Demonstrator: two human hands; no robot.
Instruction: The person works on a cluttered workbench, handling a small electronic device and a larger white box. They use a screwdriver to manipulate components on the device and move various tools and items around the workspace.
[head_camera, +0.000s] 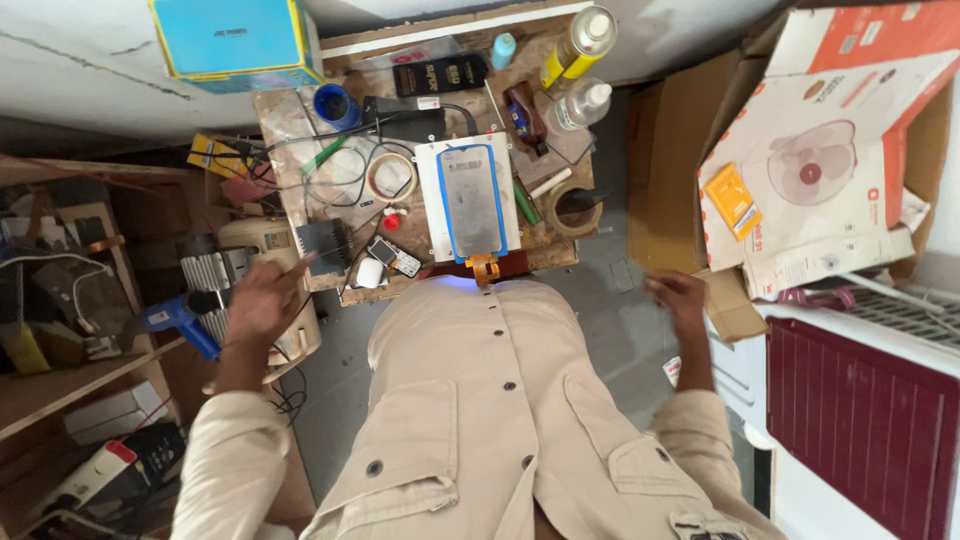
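I see my left hand at the left edge of the desk, fingers loosely curled and empty, fingertips just beside a small black brush. My right hand hangs off the desk's right side, relaxed and empty, well apart from the blue-framed phone on its white pad.

A phone screen lies on a white pad on the cluttered wooden board. The left hand reaches toward a small black brush; the right hand hangs open beside cardboard boxes.
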